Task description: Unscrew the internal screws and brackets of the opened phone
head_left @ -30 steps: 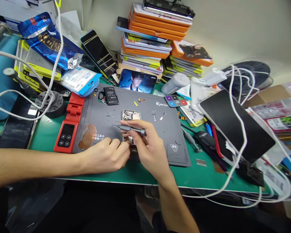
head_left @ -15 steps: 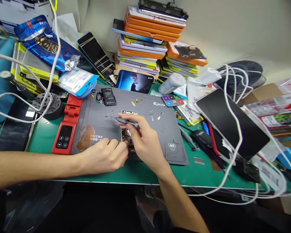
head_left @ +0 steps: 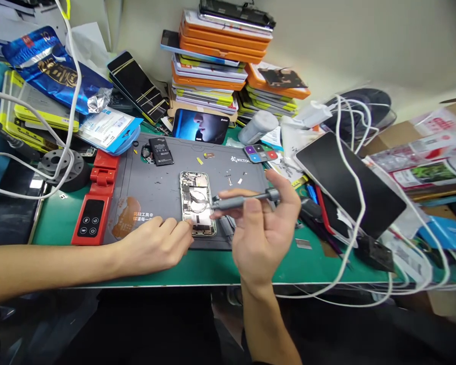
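Note:
An opened phone point(head_left: 198, 203) with its circuit boards and inner parts bare lies on the grey work mat point(head_left: 167, 185). My left hand point(head_left: 157, 245) is closed at the phone's lower left edge, fingers curled and fingertips against it. Raised to the right of the phone, my right hand point(head_left: 262, 238) grips a grey precision screwdriver point(head_left: 237, 203) between thumb and fingers. The screwdriver lies nearly level, its tip end pointing left over the phone's right side. Behind the phone rests a loose black battery point(head_left: 161, 151).
Small metal parts point(head_left: 229, 180) lie scattered on the mat. A red device with a black button panel point(head_left: 93, 215) borders it on the left. At the back, a lit phone screen point(head_left: 200, 125) leans before stacked orange cases point(head_left: 224, 43). White cables point(head_left: 355, 167) hang on the right.
My right hand has moved right, off the phone, and turned the screwdriver so its tip end sits over the phone. The phone shows more fully. My left hand stays at its edge.

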Demonstrator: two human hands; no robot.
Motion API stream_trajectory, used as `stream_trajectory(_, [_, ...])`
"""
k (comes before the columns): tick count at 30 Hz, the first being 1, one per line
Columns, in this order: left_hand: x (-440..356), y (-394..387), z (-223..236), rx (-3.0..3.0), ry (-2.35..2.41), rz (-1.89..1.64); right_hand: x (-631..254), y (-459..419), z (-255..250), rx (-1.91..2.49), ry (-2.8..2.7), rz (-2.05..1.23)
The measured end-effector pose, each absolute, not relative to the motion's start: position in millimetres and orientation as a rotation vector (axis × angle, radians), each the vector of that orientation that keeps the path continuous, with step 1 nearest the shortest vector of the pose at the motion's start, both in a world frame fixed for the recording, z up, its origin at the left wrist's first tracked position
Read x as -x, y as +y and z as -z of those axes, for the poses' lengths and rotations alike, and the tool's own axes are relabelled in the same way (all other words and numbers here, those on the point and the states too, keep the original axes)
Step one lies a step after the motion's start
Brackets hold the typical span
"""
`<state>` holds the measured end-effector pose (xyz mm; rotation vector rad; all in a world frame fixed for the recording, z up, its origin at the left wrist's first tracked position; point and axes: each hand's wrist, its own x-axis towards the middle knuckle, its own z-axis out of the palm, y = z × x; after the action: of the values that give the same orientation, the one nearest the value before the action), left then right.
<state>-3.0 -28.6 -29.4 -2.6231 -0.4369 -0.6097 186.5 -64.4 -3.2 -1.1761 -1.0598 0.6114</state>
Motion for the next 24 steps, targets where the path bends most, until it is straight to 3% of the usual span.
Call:
stream_trajectory(10, [0.7, -25.1, 20.0, 2.639, -0.437, 0.587, -174.3, -86.7, 23.2, 1.353, -0.988, -0.461])
stream_trajectory(24, [-2.0, -22.8, 13.6, 2.657, -0.388, 0.529, -175.6, -89.3, 27.5, 1.340, -1.143, -0.542])
